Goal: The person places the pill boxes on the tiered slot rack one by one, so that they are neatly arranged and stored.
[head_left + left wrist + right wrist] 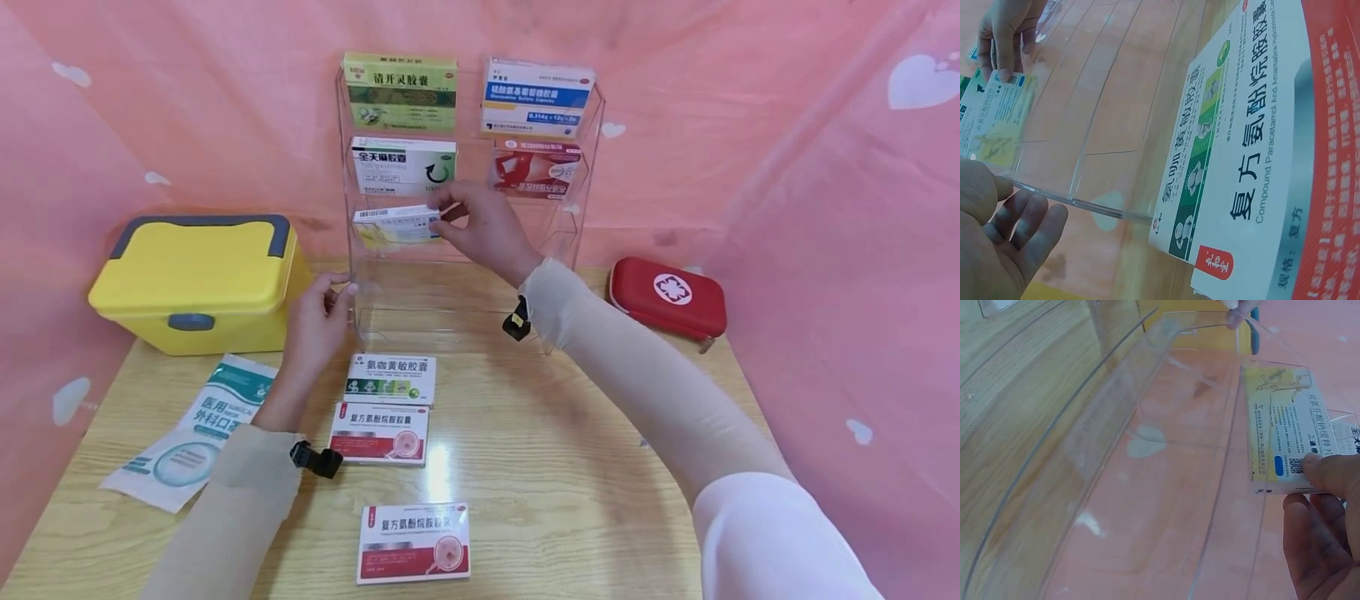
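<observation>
Place: a small staged set, dressed like a pharmacy counter or home medicine corner.
Backdrop: pink cloth (825, 208) with white hearts hung behind and at both sides, hiding any real room.
Surface: a light wooden tabletop (570, 450).
Display: a clear acrylic rack (577, 217) stood at the back, holding boxed medicines in tiers.
Stock: more medicine boxes (390, 380) lay flat in front, beside a surgical mask packet (195, 433).
Kits: a yellow lidded medicine case (198, 279) sat left, a red first-aid pouch (667, 296) right.
</observation>
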`<state>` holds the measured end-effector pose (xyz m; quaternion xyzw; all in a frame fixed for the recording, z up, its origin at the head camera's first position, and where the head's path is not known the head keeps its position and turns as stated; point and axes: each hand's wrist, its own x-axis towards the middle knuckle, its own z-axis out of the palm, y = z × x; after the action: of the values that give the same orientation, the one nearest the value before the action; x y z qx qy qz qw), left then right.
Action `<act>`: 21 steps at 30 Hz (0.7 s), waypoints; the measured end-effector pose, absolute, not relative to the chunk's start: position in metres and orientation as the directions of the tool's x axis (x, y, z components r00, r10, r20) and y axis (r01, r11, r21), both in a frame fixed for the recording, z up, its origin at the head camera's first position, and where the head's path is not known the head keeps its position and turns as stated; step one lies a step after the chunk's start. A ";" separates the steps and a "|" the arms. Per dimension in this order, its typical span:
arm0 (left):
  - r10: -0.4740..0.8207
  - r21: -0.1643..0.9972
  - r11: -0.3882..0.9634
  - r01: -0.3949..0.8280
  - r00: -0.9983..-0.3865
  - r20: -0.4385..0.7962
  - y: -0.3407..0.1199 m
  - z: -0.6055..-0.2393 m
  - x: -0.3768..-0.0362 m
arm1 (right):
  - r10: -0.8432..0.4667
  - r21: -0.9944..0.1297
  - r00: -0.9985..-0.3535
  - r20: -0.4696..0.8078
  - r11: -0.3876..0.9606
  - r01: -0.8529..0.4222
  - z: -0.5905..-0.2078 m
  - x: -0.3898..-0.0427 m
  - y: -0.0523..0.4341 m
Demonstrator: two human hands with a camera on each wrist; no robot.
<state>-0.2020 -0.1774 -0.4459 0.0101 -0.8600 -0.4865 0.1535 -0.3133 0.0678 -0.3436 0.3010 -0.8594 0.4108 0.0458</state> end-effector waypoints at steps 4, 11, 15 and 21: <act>-0.167 0.842 0.526 0.116 -0.957 0.236 -0.178 -0.447 -0.201 | -0.484 -0.671 -0.820 0.305 0.502 -0.546 -0.350 -0.312 0.069; -0.160 0.845 0.525 0.102 -0.963 0.217 -0.179 -0.448 -0.202 | -0.448 -0.614 -0.807 0.385 0.528 -0.586 -0.365 -0.302 0.076; -0.154 0.848 0.519 0.105 -0.965 0.214 -0.178 -0.448 -0.203 | -0.386 -0.648 -0.814 0.434 0.493 -0.580 -0.382 -0.281 0.091; -0.158 0.852 0.516 0.087 -0.968 0.195 -0.178 -0.447 -0.202 | -0.489 -0.725 -0.824 0.286 0.452 -0.520 -0.431 -0.222 0.122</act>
<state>-0.2021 -0.1782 -0.4465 0.0207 -0.8616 -0.4914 0.1250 -0.2216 0.1218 -0.4308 0.2959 -0.8520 0.4316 0.0180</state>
